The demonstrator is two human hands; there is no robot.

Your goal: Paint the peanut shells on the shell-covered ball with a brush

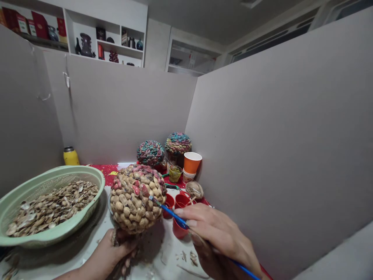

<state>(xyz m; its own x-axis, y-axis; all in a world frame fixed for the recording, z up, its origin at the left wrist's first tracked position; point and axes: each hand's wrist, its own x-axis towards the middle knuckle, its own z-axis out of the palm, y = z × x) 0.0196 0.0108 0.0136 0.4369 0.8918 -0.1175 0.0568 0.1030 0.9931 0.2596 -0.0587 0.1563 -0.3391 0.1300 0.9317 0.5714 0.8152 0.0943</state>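
A ball covered in peanut shells (134, 202) stands in the middle, mostly tan with pink and red patches near its top. Below it, my left hand (119, 247) is closed around its stem, which is partly hidden by the fingers. My right hand (217, 233) pinches a blue paintbrush (173, 214), its bristles touching or very near the ball's right side. Just beyond that hand are red cups (180, 229), at least one with dark liquid in it. Behind stand two more shell-covered balls, one in teal and pink (150, 152), the other multicoloured (178, 143).
At left, a green basket (100, 179) holds many shell pieces. A yellow jar (70, 156) is behind it. Orange paper cups (192, 162), a small cup with yellow-green contents (175, 174) and a coil of twine (194, 189) sit at the back right. Grey partitions (276, 136) enclose the table.
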